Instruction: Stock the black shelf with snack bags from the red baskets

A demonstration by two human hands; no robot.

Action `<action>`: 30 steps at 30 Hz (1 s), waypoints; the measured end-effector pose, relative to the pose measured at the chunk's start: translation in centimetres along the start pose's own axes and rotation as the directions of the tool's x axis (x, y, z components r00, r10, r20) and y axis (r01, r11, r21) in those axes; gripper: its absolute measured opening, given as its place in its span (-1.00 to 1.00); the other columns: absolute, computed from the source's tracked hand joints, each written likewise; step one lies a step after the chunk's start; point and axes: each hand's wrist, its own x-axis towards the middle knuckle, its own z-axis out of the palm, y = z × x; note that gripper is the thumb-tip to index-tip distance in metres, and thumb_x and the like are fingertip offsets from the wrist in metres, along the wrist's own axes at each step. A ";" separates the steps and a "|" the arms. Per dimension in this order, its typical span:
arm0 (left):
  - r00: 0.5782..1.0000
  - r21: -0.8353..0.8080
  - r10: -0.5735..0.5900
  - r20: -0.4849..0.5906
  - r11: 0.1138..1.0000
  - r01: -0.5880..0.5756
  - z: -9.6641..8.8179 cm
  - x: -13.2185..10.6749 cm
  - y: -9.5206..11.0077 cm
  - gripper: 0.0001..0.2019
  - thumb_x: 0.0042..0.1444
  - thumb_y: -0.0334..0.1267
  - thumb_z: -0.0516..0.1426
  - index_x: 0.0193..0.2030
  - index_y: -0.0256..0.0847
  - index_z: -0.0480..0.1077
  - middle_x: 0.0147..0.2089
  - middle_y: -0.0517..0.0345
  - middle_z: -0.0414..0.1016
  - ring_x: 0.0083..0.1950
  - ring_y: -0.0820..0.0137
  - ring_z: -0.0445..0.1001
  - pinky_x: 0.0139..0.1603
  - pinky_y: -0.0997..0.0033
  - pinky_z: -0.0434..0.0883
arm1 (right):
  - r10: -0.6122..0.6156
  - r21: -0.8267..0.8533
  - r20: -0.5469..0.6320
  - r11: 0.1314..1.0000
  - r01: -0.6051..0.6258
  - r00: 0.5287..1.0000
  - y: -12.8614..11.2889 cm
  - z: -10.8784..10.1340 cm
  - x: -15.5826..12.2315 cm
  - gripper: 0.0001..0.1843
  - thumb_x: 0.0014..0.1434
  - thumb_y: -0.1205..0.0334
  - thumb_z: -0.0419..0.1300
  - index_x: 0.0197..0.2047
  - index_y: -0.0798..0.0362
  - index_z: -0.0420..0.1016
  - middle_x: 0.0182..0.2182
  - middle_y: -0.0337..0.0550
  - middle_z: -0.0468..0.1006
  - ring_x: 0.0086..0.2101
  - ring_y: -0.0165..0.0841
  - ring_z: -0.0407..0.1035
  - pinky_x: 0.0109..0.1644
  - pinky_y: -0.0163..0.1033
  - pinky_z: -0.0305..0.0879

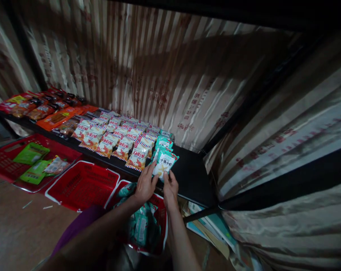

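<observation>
Both my hands hold a green and white snack bag [165,162] by its near end, at the front edge of the black shelf [191,171]. The fingers of my left hand [146,183] are closed on its left side. My right hand [170,187] grips the lower right part of the bag. Behind it, more green snack bags [164,142] stand in a line running back toward the curtain. Below my forearms, a red basket [165,222] holds several green bags [142,226], partly hidden by my left arm.
White and orange snack bags [120,145] stand in rows left of my hands, with orange packs [57,117] farther left. Two more red baskets [84,188] sit on the floor, the far one with green packets [31,153]. A dark post [229,124] rises at the right.
</observation>
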 end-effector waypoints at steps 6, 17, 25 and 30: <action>0.999 0.086 0.003 0.039 0.996 -0.006 1.5 0.9 -1.7 -0.47 0.21 -0.27 -0.05 0.32 -0.33 0.02 0.30 -0.19 0.15 0.33 0.22 0.11 0.31 0.11 0.15 | -0.012 -0.103 -0.035 0.995 0.008 0.999 1.6 0.4 1.7 -0.31 0.01 -0.17 0.14 0.09 0.13 0.40 -0.05 0.02 0.54 -0.13 -0.20 0.45 -0.04 -0.13 0.35; 0.996 0.067 -0.039 0.081 0.997 0.034 2.9 1.1 -2.8 -0.42 0.18 -0.35 -0.11 0.35 -0.34 -0.07 0.40 -0.19 -0.07 0.41 0.21 -0.06 0.35 0.10 0.07 | -0.045 -0.350 -0.003 0.936 0.041 0.999 3.0 0.2 2.9 -0.29 0.03 -0.20 0.08 0.08 0.18 0.41 -0.04 0.13 0.50 -0.04 -0.12 0.38 0.06 -0.05 0.26; 0.994 0.073 -0.038 0.100 0.997 0.031 2.9 1.5 -2.6 -0.45 0.21 -0.34 -0.13 0.35 -0.32 -0.05 0.41 -0.19 -0.13 0.42 0.21 -0.10 0.35 0.11 0.06 | -0.172 -0.497 -0.021 0.857 0.139 0.985 2.3 0.8 2.4 -0.24 0.11 -0.21 -0.08 0.21 0.13 0.25 0.13 0.14 0.33 0.14 -0.09 0.19 0.21 0.02 0.08; 0.996 0.054 -0.029 0.087 0.998 0.024 3.2 1.7 -3.0 -0.45 0.23 -0.33 -0.15 0.36 -0.32 -0.09 0.43 -0.17 -0.17 0.42 0.22 -0.14 0.36 0.10 0.06 | -0.083 -0.496 0.034 0.864 0.089 0.996 2.2 1.2 2.3 -0.20 0.13 -0.22 -0.13 0.26 0.18 0.18 0.18 0.13 0.29 0.18 -0.12 0.15 0.23 -0.02 0.06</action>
